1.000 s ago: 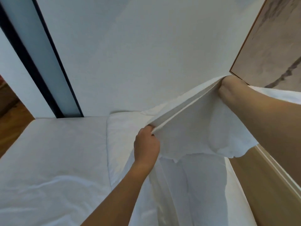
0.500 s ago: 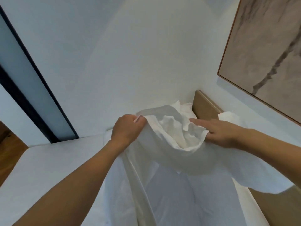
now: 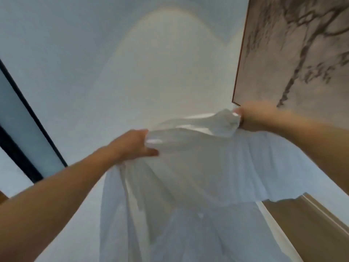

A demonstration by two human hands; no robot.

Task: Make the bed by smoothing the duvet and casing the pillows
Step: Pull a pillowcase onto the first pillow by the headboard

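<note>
A white pillowcase (image 3: 198, 167) hangs in the air in front of me, its top edge stretched between both hands and its length drooping down toward the bed. My left hand (image 3: 132, 145) grips the left end of that edge, fingers closed over the fabric. My right hand (image 3: 255, 116) is raised higher at the right and clutches the bunched right end; it is blurred by motion. The bed below is mostly hidden behind the cloth. No pillow is visible.
A white wall (image 3: 151, 72) fills the view ahead. A framed grey painting (image 3: 302, 53) hangs at the upper right, close to my right hand. The wooden headboard (image 3: 306, 220) runs along the lower right. A dark door frame (image 3: 28, 120) stands at the left.
Both hands lifted the pillowcase and pulled apart, stretching its bunched top edge. The view tilted upward, so the bed dropped out of sight.
</note>
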